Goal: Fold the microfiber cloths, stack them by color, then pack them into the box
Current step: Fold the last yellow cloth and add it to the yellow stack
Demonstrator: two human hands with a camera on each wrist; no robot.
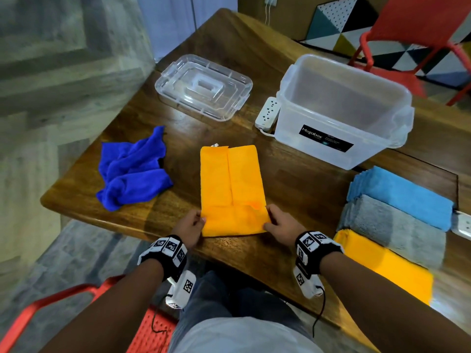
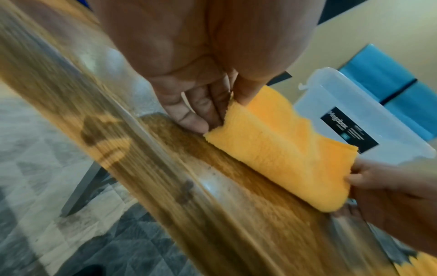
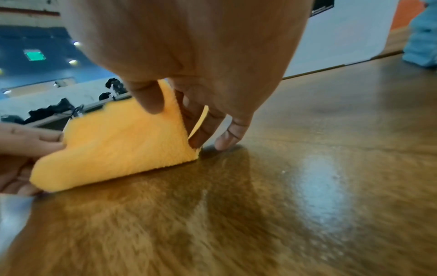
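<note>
We are partway through, by our reading: blue (image 1: 402, 197), grey (image 1: 392, 228) and orange (image 1: 382, 266) folded stacks sit off to the right of our right hand (image 1: 280, 225), the box (image 1: 344, 110) beyond our fingers holds nothing, and a crumpled dark blue cloth (image 1: 132, 169) waits past our left hand (image 1: 188, 225). Between both hands lies the orange cloth (image 1: 232, 184), a long fuzzy strip folded lengthwise, its near end pinched at each corner and turning over.

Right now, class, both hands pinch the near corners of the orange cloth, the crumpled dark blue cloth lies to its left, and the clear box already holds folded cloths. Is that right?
One part is wrong. The head view shows the clear box empty. The left hand and right hand do pinch the orange cloth, and the dark blue cloth lies to its left.
</note>
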